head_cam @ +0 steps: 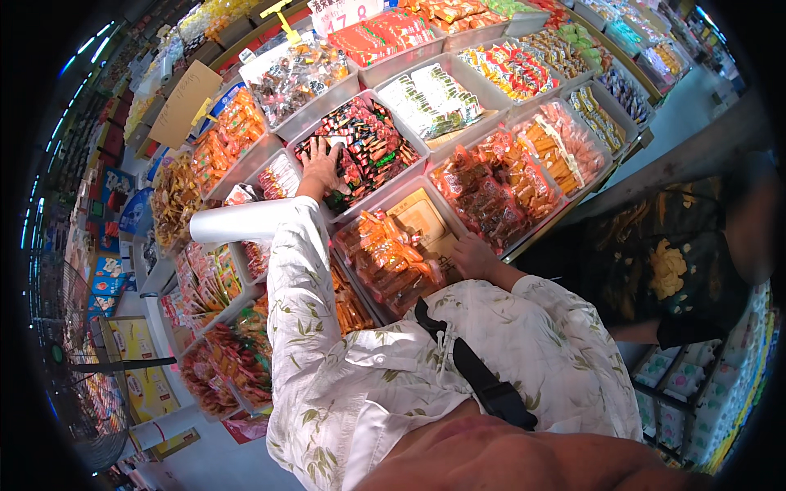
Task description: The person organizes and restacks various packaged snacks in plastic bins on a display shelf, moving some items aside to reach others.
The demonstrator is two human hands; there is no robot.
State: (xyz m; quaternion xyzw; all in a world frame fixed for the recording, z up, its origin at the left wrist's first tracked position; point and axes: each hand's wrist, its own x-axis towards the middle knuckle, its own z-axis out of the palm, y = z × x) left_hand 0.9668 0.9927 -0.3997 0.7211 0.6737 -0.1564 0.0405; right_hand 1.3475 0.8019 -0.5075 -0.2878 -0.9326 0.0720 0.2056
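My left hand [320, 167] lies flat on black and red snack packets [374, 138] in a clear plastic bin, its fingers spread. A small white patch shows beside its fingertips; I cannot tell what it is. Under that forearm a white plastic-bag roll [236, 222] lies across the bins. My right hand [473, 256] is curled at the right edge of a nearer bin, which contains orange-brown wrapped snack sticks [393, 261] and bare cardboard [424, 218]. Its fingers are partly hidden, so whether they grip the rim is unclear.
Bins of red-brown packets [485, 190] and white-green packets [433, 101] adjoin these. Behind stand a price sign [344, 15] and a cardboard sign [184, 104] bearing writing. Another person in dark floral clothing [666, 264] is close on my right. A fan [86, 362] stands at left.
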